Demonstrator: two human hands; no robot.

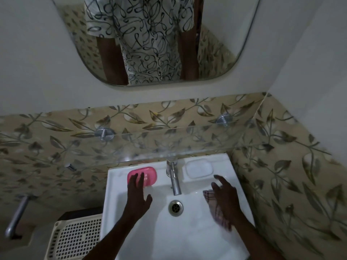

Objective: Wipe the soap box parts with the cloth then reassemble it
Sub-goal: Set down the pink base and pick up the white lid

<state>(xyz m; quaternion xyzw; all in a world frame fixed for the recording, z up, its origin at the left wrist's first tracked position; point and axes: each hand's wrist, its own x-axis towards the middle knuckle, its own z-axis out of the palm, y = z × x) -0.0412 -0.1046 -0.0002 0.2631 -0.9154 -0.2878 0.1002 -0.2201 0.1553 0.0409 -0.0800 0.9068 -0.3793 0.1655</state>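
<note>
A pink soap box (148,175) rests on the back left ledge of the white sink (112,194). My left hand (138,194) reaches toward it with fingers spread, the fingertips overlapping its near left side; it holds nothing. My right hand (225,198) hovers over the right side of the basin with a checked cloth (216,207) draped under its palm and fingers. The index finger and thumb of that hand are stretched out.
A chrome tap (173,177) stands at the back middle above the drain (176,207). A moulded white soap recess (199,168) lies right of the tap. A glass shelf (169,145) juts out over the sink's back. A cream perforated basket (75,239) sits lower left.
</note>
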